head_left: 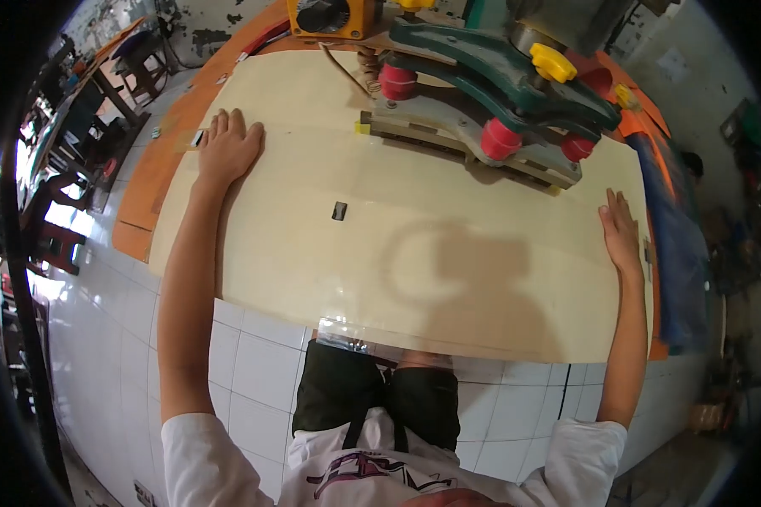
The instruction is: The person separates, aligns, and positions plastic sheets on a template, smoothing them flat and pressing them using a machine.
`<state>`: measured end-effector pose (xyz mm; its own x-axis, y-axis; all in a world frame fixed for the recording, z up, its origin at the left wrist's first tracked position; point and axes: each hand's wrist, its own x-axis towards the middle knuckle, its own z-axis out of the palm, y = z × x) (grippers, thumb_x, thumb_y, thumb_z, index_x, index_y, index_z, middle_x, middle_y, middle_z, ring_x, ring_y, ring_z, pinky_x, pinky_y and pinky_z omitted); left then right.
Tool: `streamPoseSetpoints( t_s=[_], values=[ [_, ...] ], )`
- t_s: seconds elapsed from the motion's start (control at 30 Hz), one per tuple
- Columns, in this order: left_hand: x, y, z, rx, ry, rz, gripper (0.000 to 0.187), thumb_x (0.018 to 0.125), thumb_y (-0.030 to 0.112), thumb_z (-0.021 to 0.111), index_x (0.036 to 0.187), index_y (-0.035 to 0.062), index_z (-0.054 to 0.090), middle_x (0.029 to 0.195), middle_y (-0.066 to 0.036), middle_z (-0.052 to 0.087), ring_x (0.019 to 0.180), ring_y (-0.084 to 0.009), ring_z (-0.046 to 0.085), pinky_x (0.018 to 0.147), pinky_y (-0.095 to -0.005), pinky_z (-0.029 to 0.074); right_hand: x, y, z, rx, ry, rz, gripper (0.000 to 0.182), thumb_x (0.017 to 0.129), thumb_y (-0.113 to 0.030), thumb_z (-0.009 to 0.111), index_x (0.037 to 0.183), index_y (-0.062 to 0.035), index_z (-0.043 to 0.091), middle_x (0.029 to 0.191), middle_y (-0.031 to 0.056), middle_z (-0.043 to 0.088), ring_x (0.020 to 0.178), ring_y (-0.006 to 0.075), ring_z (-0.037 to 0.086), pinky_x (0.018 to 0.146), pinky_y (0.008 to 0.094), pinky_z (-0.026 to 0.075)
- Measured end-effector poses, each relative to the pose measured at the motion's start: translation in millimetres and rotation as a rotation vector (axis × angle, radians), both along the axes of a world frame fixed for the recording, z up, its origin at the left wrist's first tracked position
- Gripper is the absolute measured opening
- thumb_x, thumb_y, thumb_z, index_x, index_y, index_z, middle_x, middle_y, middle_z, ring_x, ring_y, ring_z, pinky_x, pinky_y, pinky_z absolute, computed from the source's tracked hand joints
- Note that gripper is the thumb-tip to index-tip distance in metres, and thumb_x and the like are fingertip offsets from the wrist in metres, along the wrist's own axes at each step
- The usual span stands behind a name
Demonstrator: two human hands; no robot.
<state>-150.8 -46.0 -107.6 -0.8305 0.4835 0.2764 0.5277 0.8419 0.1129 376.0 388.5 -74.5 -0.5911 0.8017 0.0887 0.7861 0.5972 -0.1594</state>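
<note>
A large cream sheet (313, 262) lies across the table in front of me. My left hand (231, 145) rests flat on its upper left part, fingers stretched forward. Beside those fingertips is a small dark-and-white piece (198, 138) at the sheet's edge. Over on the right edge, my right hand (620, 230) lies with its fingers extended, touching the sheet. A small dark rectangle (339, 210) sits on the sheet between my hands. Clear plastic (342, 332) hangs at the near edge. Neither hand grips anything.
A green machine head (490, 63) with red round mounts and yellow knobs stands over the sheet's far side, its long metal bar (473, 152) low above it. Behind is a yellow device (330, 19). Blue plastic (676, 253) hangs at the right; a red stool (59, 248) stands left.
</note>
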Motion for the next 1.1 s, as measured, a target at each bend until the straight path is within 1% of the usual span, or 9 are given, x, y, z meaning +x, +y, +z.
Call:
streamPoseSetpoints(
  t_s=[0.23,0.4,0.43,0.47,0.57,0.63,0.77,0.93,1.1],
  values=[
    [5.6,2.7,2.8,0.021,-0.057,0.029,0.073,0.098,0.055,0.04,0.147,0.0013,0.039,0.159,-0.027,0.029,0.15,-0.0382,0.025,0.122,-0.0483,0.019,1.5,1.1,1.7,0.008,-0.056,-0.041,0.066,0.104,-0.056,0.027,0.159,-0.0199,0.029,0.167,0.0126,0.019,0.155,0.0284,0.013,0.123,0.0538,0.005],
    [9.7,4.5,6.9,0.032,0.027,0.024,0.067,0.098,0.051,0.045,0.136,-0.0034,0.052,0.148,-0.031,0.043,0.142,-0.0409,0.038,0.117,-0.0503,0.028,4.3,2.6,0.7,0.006,0.006,-0.003,0.065,0.103,-0.055,0.032,0.157,-0.0185,0.034,0.165,0.015,0.024,0.155,0.0294,0.014,0.123,0.054,0.004],
    [12.5,5.6,12.5,0.008,-0.036,0.018,0.063,0.099,0.047,0.045,0.134,-0.0044,0.053,0.146,-0.031,0.045,0.14,-0.0405,0.04,0.116,-0.0502,0.03,2.5,-1.3,2.8,0.007,0.046,0.007,0.062,0.104,-0.05,0.037,0.155,-0.0164,0.038,0.163,0.0188,0.027,0.153,0.0325,0.018,0.123,0.0516,0.011],
    [14.7,6.1,18.8,-0.013,-0.099,0.013,0.06,0.1,0.043,0.046,0.133,-0.0054,0.054,0.144,-0.03,0.048,0.139,-0.0401,0.043,0.115,-0.0502,0.031,2.9,-1.8,2.7,0.009,0.053,0.033,0.062,0.104,-0.05,0.037,0.155,-0.0164,0.038,0.163,0.0188,0.027,0.153,0.0325,0.018,0.123,0.0516,0.011],
    [9.8,6.2,1.0,0.018,-0.003,0.064,0.065,0.1,0.045,0.043,0.141,-0.0054,0.048,0.15,-0.029,0.042,0.143,-0.0404,0.036,0.118,-0.0513,0.026,3.6,6.0,2.3,-0.039,0.096,0.062,0.058,0.105,-0.045,0.04,0.154,-0.014,0.041,0.161,0.0217,0.028,0.151,0.0357,0.023,0.122,0.0477,0.019],
    [18.6,6.8,0.8,0.025,-0.029,0.082,0.075,0.099,0.051,0.04,0.149,-0.0049,0.038,0.157,-0.028,0.032,0.149,-0.0399,0.026,0.121,-0.052,0.018,3.6,9.6,-1.1,-0.065,0.122,0.035,0.055,0.106,-0.04,0.042,0.153,-0.0122,0.041,0.161,0.0233,0.027,0.15,0.0375,0.026,0.12,0.0445,0.026],
    [24.4,9.4,3.3,0.039,-0.044,0.108,0.08,0.098,0.059,0.037,0.15,-0.0028,0.037,0.158,-0.029,0.03,0.15,-0.0414,0.022,0.122,-0.0519,0.015,6.4,13.7,-10.8,-0.058,0.163,0.045,0.058,0.106,-0.045,0.038,0.154,-0.0126,0.039,0.162,0.0216,0.026,0.151,0.0367,0.023,0.122,0.0464,0.02],
    [26.4,9.5,3.3,0.028,-0.025,0.123,0.087,0.096,0.065,0.037,0.15,-0.0031,0.037,0.157,-0.029,0.031,0.149,-0.0415,0.024,0.121,-0.0517,0.017,5.0,10.6,-8.2,0.001,0.01,0.033,0.071,0.104,-0.061,0.025,0.159,-0.0163,0.029,0.165,0.0179,0.021,0.154,0.0342,0.015,0.124,0.0517,0.005],
    [25.2,9.9,3.1,0.028,-0.014,0.13,0.088,0.096,0.066,0.038,0.149,-0.0033,0.038,0.157,-0.03,0.031,0.149,-0.0424,0.024,0.121,-0.052,0.018,3.5,9.3,-7.2,-0.006,0.011,0.024,0.073,0.103,-0.064,0.025,0.159,-0.0174,0.028,0.165,0.0175,0.019,0.154,0.0342,0.014,0.124,0.0523,0.005]
  ],
)
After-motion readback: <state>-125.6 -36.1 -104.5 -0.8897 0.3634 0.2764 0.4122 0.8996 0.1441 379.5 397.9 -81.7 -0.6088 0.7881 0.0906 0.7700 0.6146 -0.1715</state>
